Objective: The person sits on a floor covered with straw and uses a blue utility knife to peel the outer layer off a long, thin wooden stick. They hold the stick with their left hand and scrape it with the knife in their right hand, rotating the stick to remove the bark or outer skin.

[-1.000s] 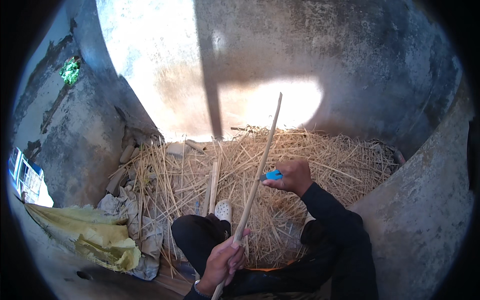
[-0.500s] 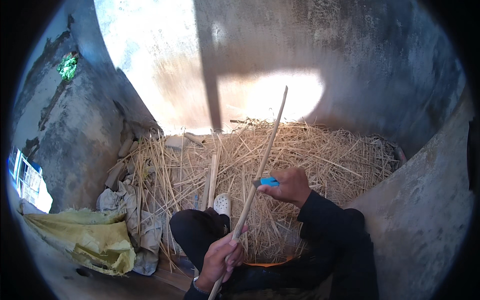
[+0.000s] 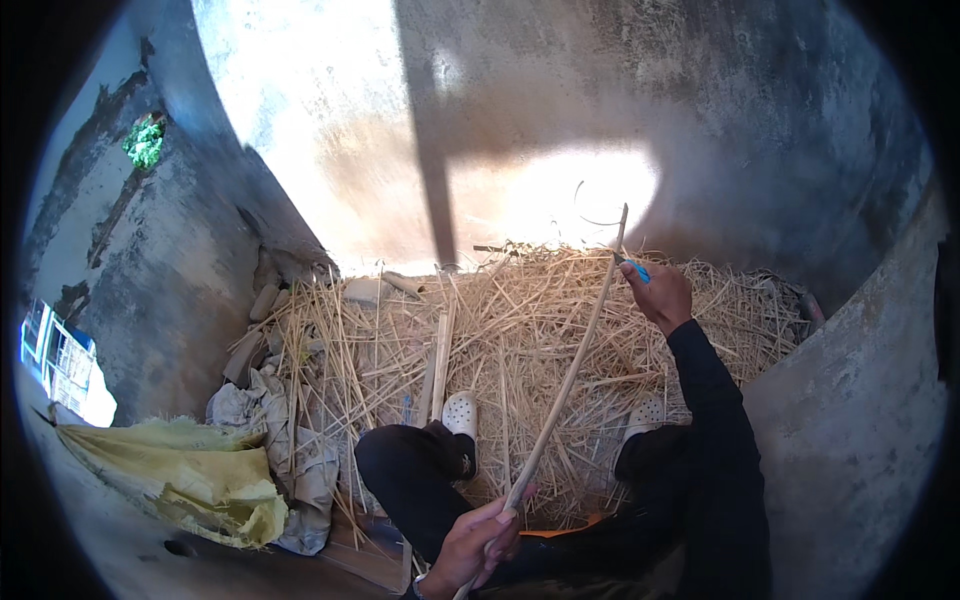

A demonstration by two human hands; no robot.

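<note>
A long, thin, pale wooden stick (image 3: 566,390) slants up from my lap toward the far wall. My left hand (image 3: 476,548) is closed around its lower part. Near the stick's far end, my right hand (image 3: 664,294) grips a small blue-handled knife (image 3: 637,270), its dark tip against the wood. A thin curled strip (image 3: 594,218) shows beside the stick's tip, in front of the bright wall. My right arm is stretched forward.
Straw and shavings (image 3: 530,310) cover the floor around my pale clogs (image 3: 460,412). Flat wooden strips (image 3: 437,365) lie left of centre. A yellow torn sack (image 3: 190,480) and grey cloth (image 3: 310,490) are at the left. Concrete walls (image 3: 760,130) close in the space.
My right hand has slid the knife up along the stick, away from me, toward the far end. The stick leans further right. A thin curl has appeared near its tip.
</note>
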